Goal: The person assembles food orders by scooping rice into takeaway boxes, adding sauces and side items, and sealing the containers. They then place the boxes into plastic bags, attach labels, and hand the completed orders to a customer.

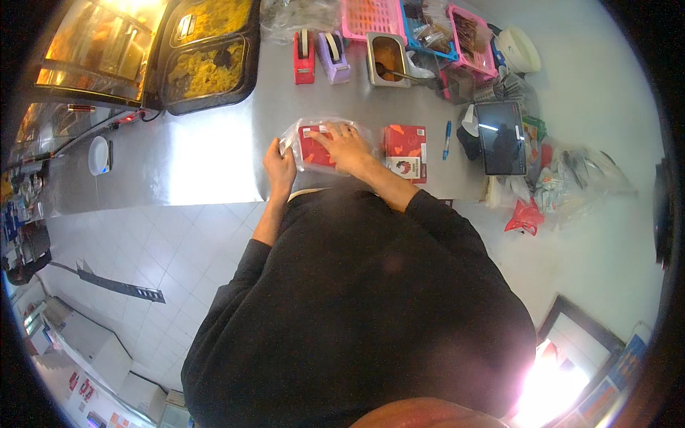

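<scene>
A red box (pixel 316 153) lies on the steel counter inside a clear plastic bag (pixel 291 131). With its fingers spread, my right hand (pixel 347 147) rests on the top of the bagged box. My left hand (pixel 280 163) pinches the edge of the bag at the box's left side. To the right of my right hand lies another red box (pixel 405 140) with orange patches and a white printed card (pixel 403 167) on its lower part. A blue pen (pixel 447 140) lies further right.
Tape dispensers, one red (pixel 304 64) and one purple (pixel 335 67), stand behind the box. Beside them is a metal container (pixel 386 59) of sauce with a spoon. Black trays (pixel 249 69) of yellow food stand back left, pink baskets (pixel 374 33) at the back, and a dark tablet (pixel 501 139) at right.
</scene>
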The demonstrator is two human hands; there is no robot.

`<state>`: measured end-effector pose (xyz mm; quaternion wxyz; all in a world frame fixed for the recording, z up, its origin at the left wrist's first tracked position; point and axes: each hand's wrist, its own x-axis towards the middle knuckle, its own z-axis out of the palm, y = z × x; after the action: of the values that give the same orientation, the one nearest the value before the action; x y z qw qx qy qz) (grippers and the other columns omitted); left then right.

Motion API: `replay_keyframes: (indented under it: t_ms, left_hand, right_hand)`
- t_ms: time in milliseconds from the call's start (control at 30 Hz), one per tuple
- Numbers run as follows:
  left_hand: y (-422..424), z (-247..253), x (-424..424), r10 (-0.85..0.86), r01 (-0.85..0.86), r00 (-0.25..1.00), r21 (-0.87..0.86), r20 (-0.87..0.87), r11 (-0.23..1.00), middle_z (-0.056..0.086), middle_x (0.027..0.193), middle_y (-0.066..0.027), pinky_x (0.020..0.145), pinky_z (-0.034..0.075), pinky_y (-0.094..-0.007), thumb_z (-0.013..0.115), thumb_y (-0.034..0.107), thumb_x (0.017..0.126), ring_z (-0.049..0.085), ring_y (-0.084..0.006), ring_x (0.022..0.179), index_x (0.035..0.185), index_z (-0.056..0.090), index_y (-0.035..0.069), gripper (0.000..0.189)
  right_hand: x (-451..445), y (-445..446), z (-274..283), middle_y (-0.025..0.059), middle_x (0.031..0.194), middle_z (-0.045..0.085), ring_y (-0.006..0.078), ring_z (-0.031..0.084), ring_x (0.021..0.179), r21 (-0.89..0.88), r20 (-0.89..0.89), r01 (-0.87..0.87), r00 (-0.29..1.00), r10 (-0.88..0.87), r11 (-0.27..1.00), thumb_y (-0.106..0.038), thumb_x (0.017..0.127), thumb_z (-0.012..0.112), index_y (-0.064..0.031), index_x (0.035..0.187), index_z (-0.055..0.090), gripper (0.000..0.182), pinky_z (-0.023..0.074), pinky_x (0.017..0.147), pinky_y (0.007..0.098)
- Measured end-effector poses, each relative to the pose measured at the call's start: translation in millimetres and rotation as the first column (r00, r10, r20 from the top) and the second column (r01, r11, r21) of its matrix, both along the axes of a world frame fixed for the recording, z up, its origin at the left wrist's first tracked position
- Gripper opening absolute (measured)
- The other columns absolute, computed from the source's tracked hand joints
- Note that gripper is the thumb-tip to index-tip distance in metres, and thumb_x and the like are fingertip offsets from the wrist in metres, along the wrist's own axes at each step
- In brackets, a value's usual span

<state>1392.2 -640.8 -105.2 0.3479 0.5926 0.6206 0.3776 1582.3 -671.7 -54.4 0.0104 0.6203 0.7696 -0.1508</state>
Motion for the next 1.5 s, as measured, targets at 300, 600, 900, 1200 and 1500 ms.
replay_keyframes:
  t_ms: [300, 600, 900, 1200, 1500]
  left_hand:
    - [3, -31, -15, -0.060, 0.065, 0.998, -0.254, 0.027, 0.965, 0.068, 0.087, -0.0201, 0.069, 0.048, -0.0381, 0.067, 0.023, 0.085, 0.064, -0.0279, 0.076, 0.094, 0.065, -0.004, 0.028]
    - [20, 64, -40, -0.102, 0.090, 0.993, -0.192, -0.054, 0.977, 0.066, 0.077, -0.0178, 0.062, 0.046, -0.0339, 0.065, 0.025, 0.087, 0.063, -0.0227, 0.068, 0.091, 0.071, 0.003, 0.023]
    - [17, 143, -41, 0.053, 0.153, 0.817, -0.304, 0.575, 0.940, 0.060, 0.066, -0.0016, 0.063, 0.048, -0.0220, 0.064, 0.019, 0.093, 0.051, -0.0065, 0.053, 0.089, 0.068, 0.003, 0.017]
    - [4, 157, -36, -0.201, 0.404, 0.815, -0.284, 0.544, 0.870, 0.055, 0.065, 0.0002, 0.056, 0.048, -0.0212, 0.057, 0.017, 0.097, 0.054, -0.0073, 0.056, 0.141, 0.046, 0.002, 0.048]
    - [0, 154, -56, -0.067, 0.383, 0.778, -0.388, 0.625, 0.838, 0.051, 0.067, -0.0017, 0.075, 0.054, -0.0372, 0.033, 0.052, 0.102, 0.058, -0.0148, 0.073, 0.145, 0.040, 0.004, 0.065]
  right_hand:
    - [-4, 16, 1, 0.0110, 0.142, 0.041, 0.0337, 0.035, 0.135, -0.070, 0.014, -0.027, 1.000, 0.028, 0.997, -0.031, 0.055, 0.089, -0.0286, 0.146, 0.036, 0.105, 0.0370, 0.104, 0.0502]
    - [19, 16, 29, 0.0148, 0.132, 0.050, 0.0331, 0.043, 0.126, 0.143, -0.087, 0.185, 0.981, -0.173, 0.972, -0.037, 0.066, 0.082, -0.0183, 0.137, 0.048, 0.080, 0.0361, 0.104, 0.0476]
    - [90, 8, 128, 0.0113, 0.104, 0.065, 0.0236, 0.063, 0.097, -0.262, -0.767, 0.420, 0.456, -0.451, 0.869, -0.018, 0.077, 0.078, -0.0103, 0.134, 0.046, 0.066, 0.0498, 0.084, 0.0381]
    - [111, -78, -9, 0.0256, 0.136, 0.040, 0.0453, 0.041, 0.125, -0.021, -0.034, 0.868, 0.495, -0.868, 0.496, -0.041, 0.059, 0.089, -0.0186, 0.151, 0.020, 0.117, 0.0346, 0.099, 0.0634]
    - [98, -49, 130, 0.0179, 0.138, 0.043, 0.0372, 0.043, 0.126, 0.335, -0.394, 0.636, 0.765, -0.510, 0.695, -0.017, 0.053, 0.086, -0.0078, 0.143, 0.036, 0.104, 0.0357, 0.105, 0.0472]
